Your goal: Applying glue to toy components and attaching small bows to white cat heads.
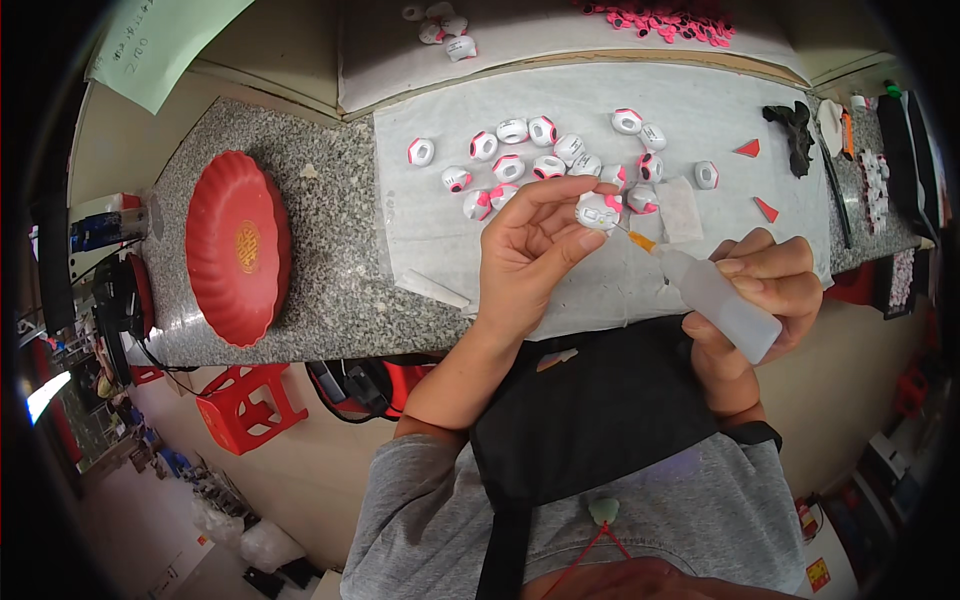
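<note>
Between the fingertips and thumb of my left hand [535,240] is a small white cat-shaped figure head [597,212] with a pink bow. My right hand [775,280] grips a translucent white squeeze bottle [715,300] with an orange needle tip [641,240]. The bottle slants up and to the left, its thin needle reaching the lower right of the figure head; whether it touches cannot be made out. Several more white and pink figure heads [508,168] lie scattered on the white paper sheet [400,235] beyond my hands. A folded white cloth or tissue [681,210] lies beside the bottle's tip.
A red scalloped bowl [232,300] stands on the speckled stone counter [335,260] at left. Small pink parts [670,22] are heaped on the shelf behind. Two red triangular pieces [748,148] and a crumpled black item [793,135] lie at right. A red stool [250,408] is below the counter.
</note>
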Demonstrator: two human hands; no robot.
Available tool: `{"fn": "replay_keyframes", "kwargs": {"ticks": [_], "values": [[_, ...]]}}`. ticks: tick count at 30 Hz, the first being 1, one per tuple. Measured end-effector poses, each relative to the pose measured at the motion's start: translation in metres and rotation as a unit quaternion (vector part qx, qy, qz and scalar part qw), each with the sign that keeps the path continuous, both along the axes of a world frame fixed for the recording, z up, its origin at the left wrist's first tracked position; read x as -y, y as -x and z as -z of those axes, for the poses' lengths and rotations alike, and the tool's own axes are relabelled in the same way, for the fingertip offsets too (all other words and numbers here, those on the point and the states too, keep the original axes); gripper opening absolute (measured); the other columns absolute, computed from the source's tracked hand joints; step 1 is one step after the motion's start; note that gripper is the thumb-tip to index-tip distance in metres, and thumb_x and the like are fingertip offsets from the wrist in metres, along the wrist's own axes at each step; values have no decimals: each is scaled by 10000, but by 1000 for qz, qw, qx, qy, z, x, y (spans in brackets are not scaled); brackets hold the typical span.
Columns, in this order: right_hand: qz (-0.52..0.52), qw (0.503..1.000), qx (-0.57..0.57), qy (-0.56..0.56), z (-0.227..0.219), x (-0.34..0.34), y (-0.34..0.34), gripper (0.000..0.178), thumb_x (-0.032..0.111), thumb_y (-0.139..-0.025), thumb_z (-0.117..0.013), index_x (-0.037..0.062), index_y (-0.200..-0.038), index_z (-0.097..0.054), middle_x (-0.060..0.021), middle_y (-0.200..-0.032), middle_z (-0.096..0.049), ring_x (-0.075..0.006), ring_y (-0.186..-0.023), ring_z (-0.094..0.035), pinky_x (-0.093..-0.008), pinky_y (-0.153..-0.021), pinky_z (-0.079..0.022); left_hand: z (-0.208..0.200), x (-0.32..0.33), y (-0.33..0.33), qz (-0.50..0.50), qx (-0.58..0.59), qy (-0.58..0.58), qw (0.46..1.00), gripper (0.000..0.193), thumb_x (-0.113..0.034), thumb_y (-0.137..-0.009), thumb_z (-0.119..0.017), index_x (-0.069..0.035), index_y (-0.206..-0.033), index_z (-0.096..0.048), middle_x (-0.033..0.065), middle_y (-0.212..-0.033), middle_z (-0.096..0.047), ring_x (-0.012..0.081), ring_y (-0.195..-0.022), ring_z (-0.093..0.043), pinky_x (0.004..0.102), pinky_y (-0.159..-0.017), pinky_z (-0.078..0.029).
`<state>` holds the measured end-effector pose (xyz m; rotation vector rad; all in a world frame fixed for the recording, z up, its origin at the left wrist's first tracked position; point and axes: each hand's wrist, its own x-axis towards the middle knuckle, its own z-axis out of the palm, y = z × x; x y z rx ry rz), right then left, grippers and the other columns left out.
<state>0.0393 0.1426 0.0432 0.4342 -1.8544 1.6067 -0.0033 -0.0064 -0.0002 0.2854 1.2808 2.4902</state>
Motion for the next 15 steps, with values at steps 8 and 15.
{"fn": "replay_keyframes", "kwargs": {"ticks": [8,15], "values": [[5,1000,10,-2,1,1,0,371,92,-551,-717,64,-794,-437,-72,-758,-433,-114,-565,-411,-219,-490,-394,-3,-2,-2,2,-31,15,999,340,105,-697,-506,35,-1021,-433,122,-1016,-478,148,-920,-484,234,-749,-419],[1,1000,8,-11,0,4,2,372,98,-549,-721,65,-790,-439,-71,-758,-441,-118,-569,-420,-219,-502,-398,1,-4,-4,-39,-96,83,991,324,84,-685,-532,25,-999,-474,112,-998,-489,164,-941,-470,255,-771,-405]]}}
